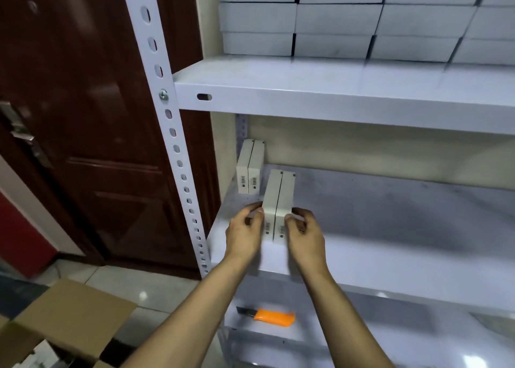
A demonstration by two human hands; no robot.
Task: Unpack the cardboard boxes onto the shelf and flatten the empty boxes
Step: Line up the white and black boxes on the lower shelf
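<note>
Three-tier white metal shelf (334,100), top tier stacked with white boxes (340,19). Open cardboard box (72,320) on floor, lower left. Two slim white boxes (278,200) upright on middle tier, left hand (245,234) and right hand (305,235) clamped on their sides. Another pair (250,167) stands behind, in the corner. Orange utility knife (269,316) on bottom tier.

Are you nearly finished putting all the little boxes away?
Not yet. Two small white boxes already stand at the back of the middle shelf. The left hand and right hand are holding another pair of boxes on it. The cardboard box on the floor is open, apparently holding more, and isn't flattened.
</note>
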